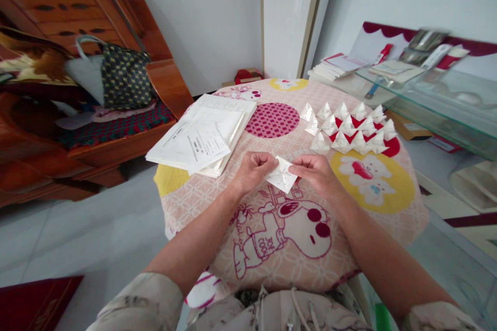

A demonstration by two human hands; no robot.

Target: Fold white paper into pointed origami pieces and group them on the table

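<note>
A small folded square of white paper (284, 178), with faint print and crease lines, is held above the round table. My left hand (254, 168) pinches its upper left corner between thumb and fingers. On its right side my right hand (315, 171) grips the edge, thumb on top. Beyond my right hand, several folded paper pieces with pointed tips (359, 126) stand in rows on the cloth. To the left, a stack of printed white sheets (194, 132) lies on the table, a smaller loose slip (207, 150) resting on top.
A cartoon-patterned cloth (217, 207) covers the round table. At the right stands a glass shelf (438, 98) with metal bowls (423, 46) and papers. A wooden bench (128, 26) with a dark patterned bag (126, 77) is at the left.
</note>
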